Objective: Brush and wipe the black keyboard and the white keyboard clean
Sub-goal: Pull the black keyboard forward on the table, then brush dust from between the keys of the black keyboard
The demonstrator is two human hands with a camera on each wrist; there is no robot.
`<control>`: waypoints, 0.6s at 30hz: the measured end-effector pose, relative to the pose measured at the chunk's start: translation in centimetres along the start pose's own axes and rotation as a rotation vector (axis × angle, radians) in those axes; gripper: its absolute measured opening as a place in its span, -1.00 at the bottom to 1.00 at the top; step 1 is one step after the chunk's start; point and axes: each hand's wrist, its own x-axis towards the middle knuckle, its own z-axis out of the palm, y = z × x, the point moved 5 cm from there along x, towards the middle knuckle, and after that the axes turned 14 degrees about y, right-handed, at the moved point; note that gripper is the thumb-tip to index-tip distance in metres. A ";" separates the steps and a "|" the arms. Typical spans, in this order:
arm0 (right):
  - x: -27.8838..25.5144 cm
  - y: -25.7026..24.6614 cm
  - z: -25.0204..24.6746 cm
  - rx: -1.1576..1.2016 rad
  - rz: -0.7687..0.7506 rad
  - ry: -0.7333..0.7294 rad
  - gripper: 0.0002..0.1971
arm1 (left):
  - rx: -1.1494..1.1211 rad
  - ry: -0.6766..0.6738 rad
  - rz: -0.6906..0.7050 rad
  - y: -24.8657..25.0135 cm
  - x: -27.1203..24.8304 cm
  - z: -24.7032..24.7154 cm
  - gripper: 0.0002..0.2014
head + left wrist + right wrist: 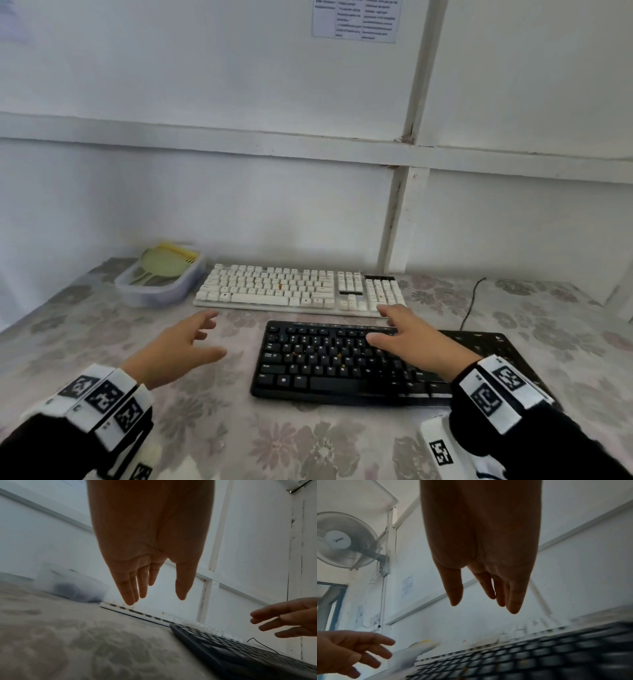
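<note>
Room: white panelled wall [239, 192] in front of you, a printed sheet [356, 19] pinned high on it, and a wall fan [346, 539] in the right wrist view.
Counter: the counter [212, 421] wears a grey floral cloth.
White keyboard: the white keyboard [298, 289] lies along the far edge by the wall, small orange crumbs among its keys.
Black keyboard: the black keyboard [325, 363] lies just in front of it, nearer you and offset to the right, with crumbs on its middle rows; a thin black cable [472, 301] runs behind.
Tub: a clear plastic tub [161, 284] sits left of the white keyboard, holding a green brush and a yellow comb-like tool.
Your right hand: your right hand [418, 342] hovers over the black keyboard's right half, fingers spread and straight, fingertips near the white keyboard's front edge; it holds nothing.
Your left hand: your left hand [178, 346] hangs above the bare cloth left of the black keyboard, fingers loosely apart, pointing toward the tub, holding nothing.
</note>
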 end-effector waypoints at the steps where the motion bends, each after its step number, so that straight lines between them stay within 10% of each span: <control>1: 0.6 -1.7 1.2 0.015 -0.015 -0.012 -0.29 | 0.003 0.003 0.005 -0.6 0.5 -1.0 -0.27; 18: 11.4 -25.7 20.4 0.167 -0.087 -0.102 -0.41 | 0.003 0.108 -0.033 -13.3 12.8 -14.7 -0.30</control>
